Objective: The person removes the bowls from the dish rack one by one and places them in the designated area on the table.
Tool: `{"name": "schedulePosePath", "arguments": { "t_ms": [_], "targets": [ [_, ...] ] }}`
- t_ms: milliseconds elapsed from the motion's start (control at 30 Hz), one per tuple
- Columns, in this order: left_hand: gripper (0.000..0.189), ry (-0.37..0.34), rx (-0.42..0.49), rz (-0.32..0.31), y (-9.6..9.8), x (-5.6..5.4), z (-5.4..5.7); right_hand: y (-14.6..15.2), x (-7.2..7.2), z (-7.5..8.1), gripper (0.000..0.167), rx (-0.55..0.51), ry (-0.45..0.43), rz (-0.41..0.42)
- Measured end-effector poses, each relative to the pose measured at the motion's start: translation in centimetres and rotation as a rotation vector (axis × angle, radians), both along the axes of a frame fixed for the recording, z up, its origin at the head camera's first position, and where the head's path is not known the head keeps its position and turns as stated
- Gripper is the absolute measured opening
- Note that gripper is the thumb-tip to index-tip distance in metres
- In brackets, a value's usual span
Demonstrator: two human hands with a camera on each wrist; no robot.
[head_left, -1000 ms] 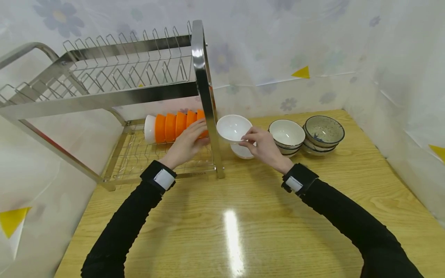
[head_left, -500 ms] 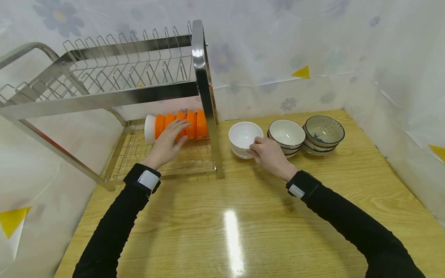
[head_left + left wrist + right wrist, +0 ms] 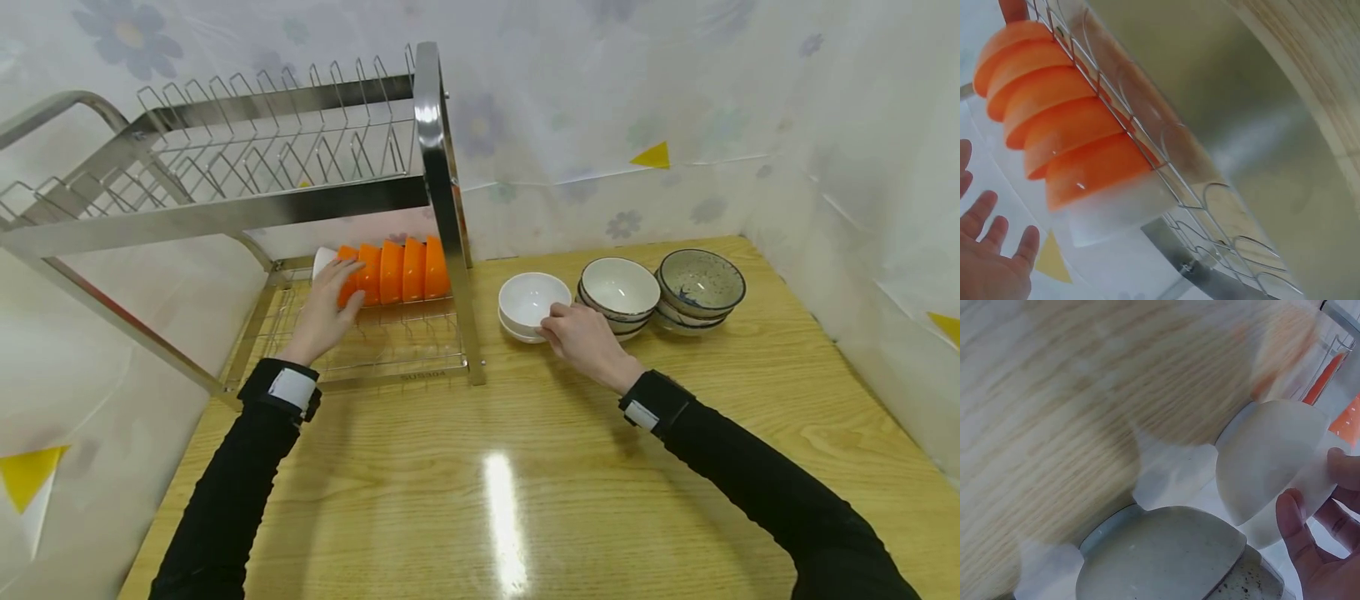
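Note:
Near the rack's left end, my left hand (image 3: 318,312) reaches in beside a white bowl (image 3: 323,259) that heads a row of several orange bowls (image 3: 392,273) on their sides. In the left wrist view, its loosely spread fingers (image 3: 1025,250) stand apart from the bowls and hold nothing. My right hand (image 3: 588,346) pinches the near-right rim of an upper white bowl (image 3: 531,298), upright and nested in a lower white bowl (image 3: 512,332) on the table. The right wrist view shows thumb and fingers either side of that rim.
A two-tier steel dish rack (image 3: 225,215) stands at the left, its post (image 3: 453,275) between the hands. Right of the white bowls are a stack of cream bowls (image 3: 618,287) and a stack of speckled bowls (image 3: 699,282). Curtained walls enclose the wooden table (image 3: 420,475).
My right hand lowered the upper white bowl from beside the rack post into the lower white bowl. My left hand slid left along the orange bowls to the row's white end.

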State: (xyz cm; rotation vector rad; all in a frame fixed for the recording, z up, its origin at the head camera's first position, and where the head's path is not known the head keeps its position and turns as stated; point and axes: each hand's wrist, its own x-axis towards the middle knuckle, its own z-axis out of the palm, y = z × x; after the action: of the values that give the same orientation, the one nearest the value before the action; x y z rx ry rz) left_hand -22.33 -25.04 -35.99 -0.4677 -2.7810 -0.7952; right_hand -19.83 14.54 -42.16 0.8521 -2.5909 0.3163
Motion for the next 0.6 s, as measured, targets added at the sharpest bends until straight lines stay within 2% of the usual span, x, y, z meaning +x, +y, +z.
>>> {"name": "schedulePosePath", "arguments": {
  "t_ms": [267,400,600],
  "targets": [
    [0.055,-0.093,0.115,0.114,-2.2,-0.1,-0.3,0.1,-0.1,-0.2,0.013,0.06,-0.005,0.017],
    [0.059,-0.123,0.087,0.148,-3.0,-0.1,-0.4,0.1,-0.1,-0.3,0.013,0.074,-0.011,0.022],
    [0.061,-0.151,0.062,0.158,-3.5,0.0,-0.3,0.2,-0.2,-0.5,0.013,0.084,-0.028,0.023]
  ]
}}
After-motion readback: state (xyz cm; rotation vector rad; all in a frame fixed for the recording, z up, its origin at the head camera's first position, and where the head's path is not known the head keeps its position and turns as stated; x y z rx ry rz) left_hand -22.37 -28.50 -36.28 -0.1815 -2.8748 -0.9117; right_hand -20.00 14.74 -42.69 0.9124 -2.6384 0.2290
